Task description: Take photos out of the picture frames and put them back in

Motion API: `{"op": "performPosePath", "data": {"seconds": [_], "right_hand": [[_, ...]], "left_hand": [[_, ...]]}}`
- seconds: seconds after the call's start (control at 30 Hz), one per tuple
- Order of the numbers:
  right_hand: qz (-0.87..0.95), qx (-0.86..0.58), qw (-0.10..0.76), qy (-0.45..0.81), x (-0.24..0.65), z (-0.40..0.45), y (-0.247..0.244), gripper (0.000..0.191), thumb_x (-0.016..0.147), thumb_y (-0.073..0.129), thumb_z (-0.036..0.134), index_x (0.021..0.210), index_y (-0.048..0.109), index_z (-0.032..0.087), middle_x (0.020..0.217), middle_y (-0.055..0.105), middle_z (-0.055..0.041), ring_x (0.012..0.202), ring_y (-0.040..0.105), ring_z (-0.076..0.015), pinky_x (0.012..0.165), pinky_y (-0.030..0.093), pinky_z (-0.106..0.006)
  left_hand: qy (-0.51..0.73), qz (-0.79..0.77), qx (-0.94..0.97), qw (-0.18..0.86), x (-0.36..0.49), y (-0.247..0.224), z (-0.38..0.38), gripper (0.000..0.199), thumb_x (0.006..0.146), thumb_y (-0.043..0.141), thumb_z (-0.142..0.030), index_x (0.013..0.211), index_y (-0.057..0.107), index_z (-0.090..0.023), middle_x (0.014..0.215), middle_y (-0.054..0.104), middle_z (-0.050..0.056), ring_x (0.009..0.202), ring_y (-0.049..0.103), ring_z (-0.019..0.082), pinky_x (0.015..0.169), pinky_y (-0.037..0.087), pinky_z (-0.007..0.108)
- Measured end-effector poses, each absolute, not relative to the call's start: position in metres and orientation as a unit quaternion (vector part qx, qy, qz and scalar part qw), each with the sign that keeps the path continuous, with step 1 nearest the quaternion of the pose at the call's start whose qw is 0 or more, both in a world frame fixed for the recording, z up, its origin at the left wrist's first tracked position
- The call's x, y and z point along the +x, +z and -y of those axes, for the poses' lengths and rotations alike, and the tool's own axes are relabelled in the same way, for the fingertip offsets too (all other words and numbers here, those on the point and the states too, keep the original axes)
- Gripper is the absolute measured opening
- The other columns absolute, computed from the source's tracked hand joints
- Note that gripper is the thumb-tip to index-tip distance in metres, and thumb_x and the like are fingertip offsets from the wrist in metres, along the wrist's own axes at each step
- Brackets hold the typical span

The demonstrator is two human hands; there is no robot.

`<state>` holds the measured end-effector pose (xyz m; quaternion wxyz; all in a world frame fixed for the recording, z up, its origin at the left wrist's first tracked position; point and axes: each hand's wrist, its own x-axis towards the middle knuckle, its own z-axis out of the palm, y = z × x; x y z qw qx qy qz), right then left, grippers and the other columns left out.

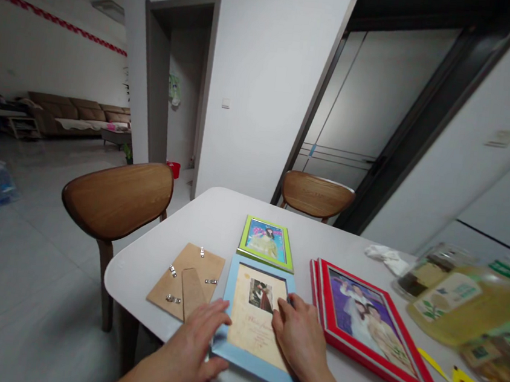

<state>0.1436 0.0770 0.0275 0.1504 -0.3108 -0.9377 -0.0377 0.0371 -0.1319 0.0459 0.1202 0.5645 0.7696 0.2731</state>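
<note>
A light blue photo frame [253, 363] lies on the white table, with a cream printed sheet [252, 330] inside it. My left hand [195, 349] rests at the frame's left edge, fingers spread. On the right side, my right hand [299, 335] touches the sheet and the frame's edge with slightly bent, parted fingers. Left of the frame lies a brown backing board [169, 288] with metal clips and a stand leg. A green photo frame [268, 241] touches the blue frame's far edge. To the right are stacked red photo frames [372, 331], the top one holding a photo.
Along the right side of the table [152, 259] stand a large bottle of yellow liquid [462, 304], a dark-filled jar [433, 270] and another container [499, 356]. White tissue [387, 259] lies behind them. Wooden chairs [120, 198] stand left and at the far side.
</note>
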Motion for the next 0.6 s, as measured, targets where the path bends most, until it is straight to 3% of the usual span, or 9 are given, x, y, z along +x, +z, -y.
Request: {"op": "performPosePath", "data": {"seconds": [0.2,0.37,0.47,0.6], "right_hand": [[0.948,-0.234,0.21,0.049,0.117,-0.033,0.048,0.034,0.076,0.04,0.03,0.107,0.052,0.019,0.112,0.05,-0.0106,0.099,0.043,-0.0246,0.078,0.033,-0.036],[0.972,-0.114,0.157,0.131,0.078,0.034,0.048,0.033,0.066,0.053,0.041,0.091,0.057,0.021,0.088,0.057,-0.0078,0.086,0.046,-0.0242,0.075,0.032,-0.038],[0.961,-0.12,0.172,0.179,0.066,0.048,0.037,0.032,0.061,0.057,0.029,0.092,0.056,0.019,0.089,0.054,-0.0084,0.085,0.046,-0.0233,0.075,0.034,-0.037],[0.93,-0.108,0.214,0.28,0.07,0.043,0.04,0.041,0.059,0.052,0.013,0.1,0.053,0.018,0.093,0.052,-0.0077,0.088,0.045,-0.0199,0.077,0.037,-0.032]], "left_hand": [[0.202,-0.861,0.464,0.049,-0.016,0.029,0.176,0.075,0.059,0.065,-0.04,0.123,0.035,-0.014,0.135,0.023,0.017,0.124,0.018,0.028,0.099,0.018,0.048],[0.201,-0.851,0.485,-0.016,-0.023,0.008,0.19,0.062,0.066,0.062,-0.033,0.12,0.039,-0.015,0.132,0.031,0.014,0.122,0.026,0.024,0.098,0.027,0.042],[0.221,-0.845,0.483,-0.058,-0.027,0.001,0.194,0.05,0.072,0.056,-0.029,0.118,0.041,-0.015,0.127,0.04,0.014,0.117,0.037,0.022,0.096,0.033,0.039],[0.242,-0.828,0.491,-0.126,-0.032,0.003,0.193,0.049,0.071,0.059,-0.033,0.114,0.044,-0.015,0.124,0.043,0.016,0.114,0.04,0.026,0.091,0.039,0.041]]}}
